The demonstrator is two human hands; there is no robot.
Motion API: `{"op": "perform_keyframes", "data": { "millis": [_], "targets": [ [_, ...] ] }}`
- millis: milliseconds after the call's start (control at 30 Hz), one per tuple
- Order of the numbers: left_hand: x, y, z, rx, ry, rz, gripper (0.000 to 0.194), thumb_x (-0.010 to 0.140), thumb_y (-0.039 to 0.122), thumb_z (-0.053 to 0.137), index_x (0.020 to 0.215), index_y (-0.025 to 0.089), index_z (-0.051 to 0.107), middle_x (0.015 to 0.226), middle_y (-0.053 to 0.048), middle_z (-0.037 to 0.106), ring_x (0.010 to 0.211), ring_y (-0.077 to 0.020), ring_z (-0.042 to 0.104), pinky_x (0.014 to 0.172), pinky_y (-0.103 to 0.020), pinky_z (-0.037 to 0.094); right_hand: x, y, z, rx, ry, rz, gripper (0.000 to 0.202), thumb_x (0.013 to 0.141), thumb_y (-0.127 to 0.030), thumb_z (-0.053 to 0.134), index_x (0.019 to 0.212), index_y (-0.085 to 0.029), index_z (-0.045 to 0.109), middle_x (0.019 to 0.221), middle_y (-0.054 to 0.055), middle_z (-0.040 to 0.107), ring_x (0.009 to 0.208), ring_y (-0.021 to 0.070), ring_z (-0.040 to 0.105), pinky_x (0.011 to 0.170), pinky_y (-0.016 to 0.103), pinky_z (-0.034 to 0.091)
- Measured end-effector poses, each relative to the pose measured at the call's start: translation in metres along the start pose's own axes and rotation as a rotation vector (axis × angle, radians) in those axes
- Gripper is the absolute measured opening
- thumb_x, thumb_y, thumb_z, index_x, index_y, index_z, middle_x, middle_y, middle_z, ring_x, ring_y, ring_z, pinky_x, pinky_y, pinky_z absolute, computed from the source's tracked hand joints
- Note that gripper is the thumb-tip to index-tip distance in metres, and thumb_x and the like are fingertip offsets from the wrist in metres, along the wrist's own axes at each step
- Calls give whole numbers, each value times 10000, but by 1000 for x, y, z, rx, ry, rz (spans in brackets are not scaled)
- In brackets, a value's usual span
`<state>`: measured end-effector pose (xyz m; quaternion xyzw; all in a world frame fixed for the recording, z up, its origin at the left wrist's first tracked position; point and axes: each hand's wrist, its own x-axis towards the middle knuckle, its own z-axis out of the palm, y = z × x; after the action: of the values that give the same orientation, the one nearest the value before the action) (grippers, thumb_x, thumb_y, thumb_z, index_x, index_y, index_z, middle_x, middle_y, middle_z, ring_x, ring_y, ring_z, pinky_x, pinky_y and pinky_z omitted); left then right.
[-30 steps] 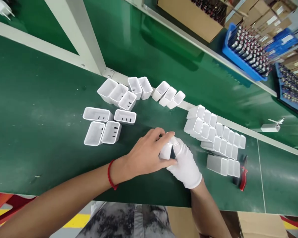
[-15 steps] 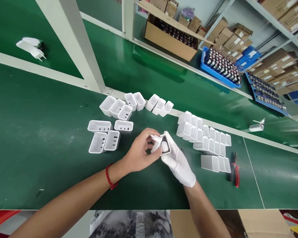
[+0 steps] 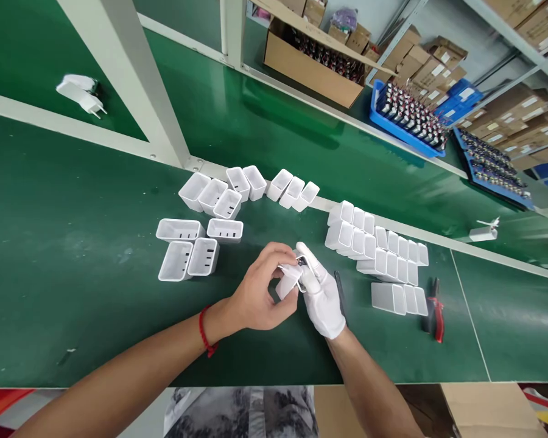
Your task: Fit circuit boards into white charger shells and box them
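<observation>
My bare left hand [image 3: 262, 292], with a red cord at the wrist, pinches a white plug cover [image 3: 288, 282] between thumb and fingers. My right hand [image 3: 325, 307], in a white glove, is closed around a small white charger housing [image 3: 301, 288]. Its open end faces the cover, and dark parts show inside. Cover and housing are close together; fingers hide where they meet. A thin black tool [image 3: 340, 291] lies just right of the glove.
White open housings [image 3: 203, 257] stand in groups at left, with more housings [image 3: 386, 266] in rows at right. Red-handled pliers [image 3: 438, 319] lie beyond them. A white post [image 3: 141, 73] rises at back left; a blue tray [image 3: 406, 131] of parts sits on the far shelf.
My left fingers have shifted over the plug cover, hiding its pins, and the cover has tilted. The gloved hand has moved left and turned, uncovering more of the black tool.
</observation>
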<state>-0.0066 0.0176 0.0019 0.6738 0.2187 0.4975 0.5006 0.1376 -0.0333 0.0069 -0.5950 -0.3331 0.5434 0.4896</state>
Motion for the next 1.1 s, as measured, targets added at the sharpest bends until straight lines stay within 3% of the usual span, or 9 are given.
{"op": "perform_keyframes", "data": {
  "millis": [167,367,533,767,933,1100],
  "targets": [
    [0,-3,-1,-12,19,-13,416,784,117,659,1161,225,519,1169,-109,513,912,-179,625,667,-257,585,1,-4,-4,7,-75,8,698,913,-558,591,1524,-284,395,1131,12,698,946,182,661,943,355,535],
    [-2,-5,0,-40,15,22,448,771,96,649,1182,218,519,1166,-111,501,912,-178,621,668,-259,598,-1,-2,-9,-30,-56,2,667,905,-476,635,1505,-274,424,1241,35,675,1119,225,630,1053,401,470],
    [-3,-5,0,-51,19,47,453,778,86,646,1195,211,520,1168,-125,501,954,-208,620,659,-270,596,2,4,-6,42,-91,12,640,928,-492,585,1505,-270,417,1155,31,693,1017,216,657,965,401,526],
    [-2,-6,0,18,7,140,498,758,66,622,1220,210,503,1195,-141,510,958,-230,623,659,-299,578,2,2,-1,116,-64,22,530,900,-461,629,1388,-268,555,1137,38,695,923,199,655,901,395,551],
    [1,-4,-1,67,-11,170,491,767,90,622,1229,196,495,1210,-153,510,999,-251,628,765,-365,594,1,3,-6,11,-81,-7,555,942,-509,542,1444,-275,500,1247,45,666,1096,234,649,1015,429,519],
    [2,-3,-1,139,-34,234,494,770,89,616,1236,189,486,1198,-163,515,1068,-278,611,838,-407,596,4,4,-6,-129,-84,-89,571,939,-537,521,1415,-222,540,1156,80,707,1028,267,687,926,415,572]
  ]
}}
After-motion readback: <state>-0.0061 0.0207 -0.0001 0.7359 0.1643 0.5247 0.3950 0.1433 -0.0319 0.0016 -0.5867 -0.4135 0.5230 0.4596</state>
